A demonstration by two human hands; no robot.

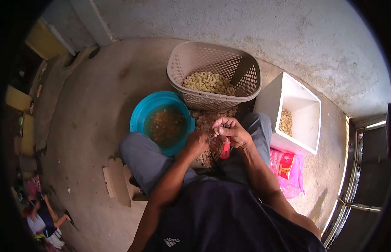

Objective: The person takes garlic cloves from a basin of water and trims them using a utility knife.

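Bare floor [90, 109] is stretching left of the blue basin [137, 113], leaving room to pass. The left knee [138, 151] is crowding its near side; to its right, the left hand [197, 141] and right hand [234, 133] are filling the nearer space, a perforated basket [204, 101] standing beyond.

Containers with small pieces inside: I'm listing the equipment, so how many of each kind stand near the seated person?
Blue basin: 1
Lattice basket: 1
White box: 1
Total: 3
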